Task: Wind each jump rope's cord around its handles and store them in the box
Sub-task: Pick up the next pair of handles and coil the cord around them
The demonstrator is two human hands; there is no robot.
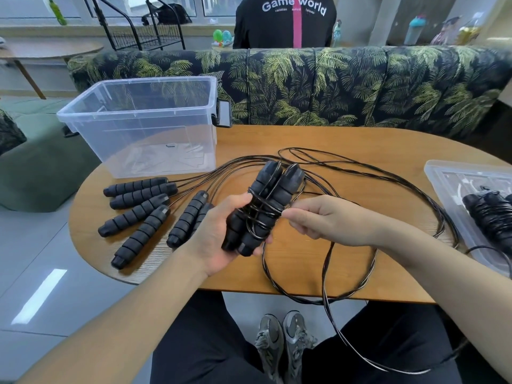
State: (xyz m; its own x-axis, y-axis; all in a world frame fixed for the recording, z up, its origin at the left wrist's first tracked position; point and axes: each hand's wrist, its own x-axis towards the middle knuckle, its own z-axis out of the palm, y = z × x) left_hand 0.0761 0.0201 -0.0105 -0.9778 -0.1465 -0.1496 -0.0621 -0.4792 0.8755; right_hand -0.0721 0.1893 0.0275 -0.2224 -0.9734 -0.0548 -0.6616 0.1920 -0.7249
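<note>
My left hand (221,231) grips a pair of black foam jump rope handles (274,195) held side by side above the wooden table (360,273). A few turns of thin black cord (263,210) wrap their middle. My right hand (313,217) pinches the cord just right of the handles. The loose cord (349,289) loops over the table's front edge toward my lap. Several more black handles (138,206) lie in a fan on the left of the table, their cords running right. A clear plastic box (138,123) stands at the back left with nothing in it.
The box's clear lid (454,195) lies at the table's right edge with a wound rope (490,214) on it. A leaf-patterned sofa (360,84) backs the table, and a person in a black shirt sits beyond it. My shoes show below the table.
</note>
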